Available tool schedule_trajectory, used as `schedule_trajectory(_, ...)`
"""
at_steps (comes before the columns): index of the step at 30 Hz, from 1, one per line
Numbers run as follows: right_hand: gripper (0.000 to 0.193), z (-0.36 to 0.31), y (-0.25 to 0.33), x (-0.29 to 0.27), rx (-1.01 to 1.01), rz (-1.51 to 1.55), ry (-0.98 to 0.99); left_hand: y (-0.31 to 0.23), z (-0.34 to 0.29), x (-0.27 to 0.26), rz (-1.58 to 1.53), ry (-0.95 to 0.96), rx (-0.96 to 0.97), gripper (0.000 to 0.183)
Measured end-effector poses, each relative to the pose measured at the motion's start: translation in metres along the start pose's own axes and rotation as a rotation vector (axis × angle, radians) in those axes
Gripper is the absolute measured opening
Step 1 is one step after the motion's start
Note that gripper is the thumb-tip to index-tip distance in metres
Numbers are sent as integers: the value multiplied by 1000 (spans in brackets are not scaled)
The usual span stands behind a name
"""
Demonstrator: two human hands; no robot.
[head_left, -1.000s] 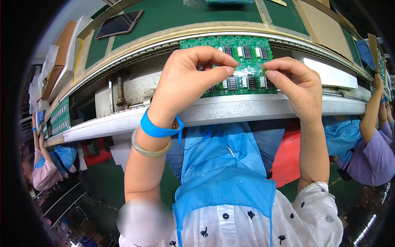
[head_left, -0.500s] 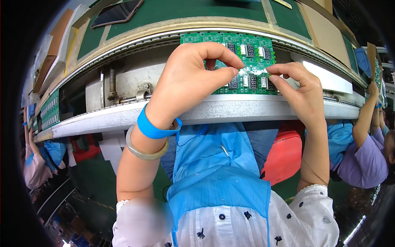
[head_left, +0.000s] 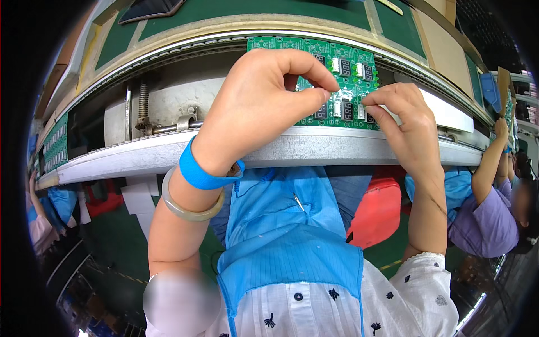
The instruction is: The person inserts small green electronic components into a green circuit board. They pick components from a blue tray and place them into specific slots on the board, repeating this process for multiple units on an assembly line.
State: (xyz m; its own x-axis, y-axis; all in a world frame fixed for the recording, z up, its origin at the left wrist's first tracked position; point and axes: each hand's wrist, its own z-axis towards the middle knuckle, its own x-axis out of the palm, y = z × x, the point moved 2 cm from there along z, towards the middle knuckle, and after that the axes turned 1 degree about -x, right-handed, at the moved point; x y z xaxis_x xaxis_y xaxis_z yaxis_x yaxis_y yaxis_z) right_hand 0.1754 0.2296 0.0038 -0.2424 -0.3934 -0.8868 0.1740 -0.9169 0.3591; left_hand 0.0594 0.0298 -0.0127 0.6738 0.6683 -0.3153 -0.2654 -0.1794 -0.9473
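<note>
A green circuit board panel (head_left: 351,89) lies across a conveyor's two rails in front of me. It bears rows of dark digit displays (head_left: 347,110), white connectors (head_left: 337,108) and small green LEDs (head_left: 376,73). Over its left part hangs my left hand (head_left: 255,104), thumb and forefinger closed together above the board's middle; whatever is in the pinch is too small to make out. My right hand (head_left: 409,121) reaches the board's near right corner. Its thumb and forefinger close at a white connector (head_left: 361,112) beside the corner display, and the fingertips partly cover that spot.
The silver near rail (head_left: 314,147) runs between my body and the board. A lead screw with a spring (head_left: 144,106) sits left. Another board panel (head_left: 55,147) is farther left. Beyond the far rail lies a phone (head_left: 150,10). A co-worker's arm (head_left: 487,163) reaches in at right.
The board has shifted slightly right against the rails, and both hands with it. My left fingertips remain pinched above it, my right ones at the corner connector. The view has turned a little.
</note>
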Motion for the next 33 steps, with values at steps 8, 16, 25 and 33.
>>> schedule_trajectory(8,10,3,7,2,-27,-77,25,1,-1,0,6,-1,2,15)
schedule_trajectory(16,9,6,11,1,7,-106,64,-1,-1,0,-25,-18,15,15)
schedule_trajectory(25,9,8,14,2,57,-104,91,1,-1,1,-21,-21,21,16)
schedule_trajectory(33,9,8,10,1,137,-36,97,2,-1,2,-24,-22,38,17)
